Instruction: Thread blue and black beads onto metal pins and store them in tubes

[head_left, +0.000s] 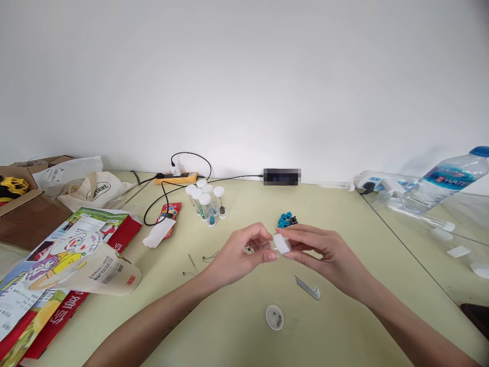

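While right hand (330, 250) pinches white piece (282, 243) between fingers above worktop (229, 331), left hand (237, 255) curls fingers close by, can't tell hold. Tubes (208, 210) stand capped; blue bits (281, 223) lie loose; dark bits (279, 321) sit in white dish (271, 312).

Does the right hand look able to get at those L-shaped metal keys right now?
Probably yes: nothing visible lies between the right hand and the metal keys, though it may need to release the white piece first.
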Available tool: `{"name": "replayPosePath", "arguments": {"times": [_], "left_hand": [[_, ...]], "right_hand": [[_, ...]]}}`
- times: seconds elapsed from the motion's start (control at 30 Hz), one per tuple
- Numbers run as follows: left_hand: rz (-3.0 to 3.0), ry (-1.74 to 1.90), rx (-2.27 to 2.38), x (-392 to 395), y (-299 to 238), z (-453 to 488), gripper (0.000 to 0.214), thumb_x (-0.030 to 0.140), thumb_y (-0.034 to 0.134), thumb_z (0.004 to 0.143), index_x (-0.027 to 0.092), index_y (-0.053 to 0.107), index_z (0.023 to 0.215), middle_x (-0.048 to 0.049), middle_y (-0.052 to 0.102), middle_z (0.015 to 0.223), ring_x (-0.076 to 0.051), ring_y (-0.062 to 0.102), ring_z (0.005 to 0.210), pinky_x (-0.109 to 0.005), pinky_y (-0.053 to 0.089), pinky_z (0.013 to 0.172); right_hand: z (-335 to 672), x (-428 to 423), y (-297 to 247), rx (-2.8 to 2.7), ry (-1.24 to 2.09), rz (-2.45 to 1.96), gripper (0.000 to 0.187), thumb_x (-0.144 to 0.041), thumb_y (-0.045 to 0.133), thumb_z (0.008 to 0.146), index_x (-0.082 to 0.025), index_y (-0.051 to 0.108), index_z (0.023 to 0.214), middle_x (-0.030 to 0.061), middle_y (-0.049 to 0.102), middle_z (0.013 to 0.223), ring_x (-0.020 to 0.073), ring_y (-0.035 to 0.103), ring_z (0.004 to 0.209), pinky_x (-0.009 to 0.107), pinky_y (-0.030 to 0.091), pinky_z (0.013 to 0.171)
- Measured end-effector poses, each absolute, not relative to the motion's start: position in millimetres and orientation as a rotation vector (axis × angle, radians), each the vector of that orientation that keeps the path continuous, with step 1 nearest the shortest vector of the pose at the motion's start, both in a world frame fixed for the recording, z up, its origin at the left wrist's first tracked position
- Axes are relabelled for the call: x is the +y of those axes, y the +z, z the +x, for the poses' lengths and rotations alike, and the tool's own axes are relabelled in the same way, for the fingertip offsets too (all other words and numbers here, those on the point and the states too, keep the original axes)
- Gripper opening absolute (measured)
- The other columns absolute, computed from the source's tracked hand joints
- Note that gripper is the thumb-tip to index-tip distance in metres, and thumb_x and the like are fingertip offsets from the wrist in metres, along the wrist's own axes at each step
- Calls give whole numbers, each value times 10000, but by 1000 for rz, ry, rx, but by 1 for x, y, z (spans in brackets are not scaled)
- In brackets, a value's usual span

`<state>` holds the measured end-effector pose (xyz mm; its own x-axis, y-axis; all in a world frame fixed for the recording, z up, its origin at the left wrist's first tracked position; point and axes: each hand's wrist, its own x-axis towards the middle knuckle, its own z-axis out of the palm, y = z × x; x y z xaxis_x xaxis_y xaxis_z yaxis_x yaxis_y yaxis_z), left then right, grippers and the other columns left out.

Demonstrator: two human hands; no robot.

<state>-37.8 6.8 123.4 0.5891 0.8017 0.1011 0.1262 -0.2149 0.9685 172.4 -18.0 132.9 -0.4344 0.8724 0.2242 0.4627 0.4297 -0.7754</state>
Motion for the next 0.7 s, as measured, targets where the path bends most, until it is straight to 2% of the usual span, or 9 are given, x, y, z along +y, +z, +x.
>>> {"name": "replayPosePath", "arguments": {"times": [0.13,0.2,0.3,0.37,0.43,0.5,0.6,0.7], "left_hand": [[1802,871,792,18,126,-44,236,270,624,808,220,528,1017,-23,613,985,-158,602,882,-289,458,814],[1915,1008,968,28,130,-54,356,262,614,809,251,469,1134,-13,615,952,-164,611,861,-297,466,798],[2109,1080,1240,46,134,-72,411,288,540,856,276,411,1246,-10,608,917,-182,613,848,-303,473,736],[2249,1118,1418,58,133,-83,356,286,534,854,269,465,1203,-28,595,967,-195,598,854,-309,472,713],[2343,1174,1502,69,130,-90,334,271,547,842,252,495,1171,-51,564,1045,-194,577,856,-322,475,740],[2387,1179,1592,78,125,-94,331,260,571,827,240,505,1151,-50,574,1032,-204,568,851,-331,470,745],[2507,1166,1719,86,118,-96,337,274,634,785,203,537,1100,-65,614,992,-265,523,951,-367,440,807],[2582,1105,1779,90,113,-96,346,283,637,784,184,538,1101,-81,631,986,-291,476,1000,-375,422,826]], "right_hand": [[174,-21,139,-2056,693,-1226,453,-358,507,915,-396,409,1356,-3,608,1217,185,641,980,284,557,737],[183,-18,147,-2061,514,-1326,505,-389,507,909,-404,344,1386,-8,585,1264,194,623,1036,292,544,763],[215,-3,158,-1995,138,-1573,429,-467,536,870,-381,483,1287,-11,667,1139,220,641,981,301,516,729],[248,14,161,-1846,-100,-1759,305,-479,529,865,-345,608,1128,-10,695,1069,213,658,884,293,485,701],[288,32,158,-1653,-274,-1945,279,-416,495,894,-321,596,1137,-3,686,1092,201,644,906,298,446,770],[329,49,150,-1523,-310,-2245,299,-382,472,903,-314,571,1177,9,675,1116,204,620,967,305,411,783],[384,61,135,-1391,-232,-2466,357,-341,522,855,-173,626,1151,182,662,1091,325,581,1024,397,375,695],[426,61,120,-1260,-108,-2607,301,-348,640,756,-130,723,945,278,660,990,383,600,934,406,331,551]]}}
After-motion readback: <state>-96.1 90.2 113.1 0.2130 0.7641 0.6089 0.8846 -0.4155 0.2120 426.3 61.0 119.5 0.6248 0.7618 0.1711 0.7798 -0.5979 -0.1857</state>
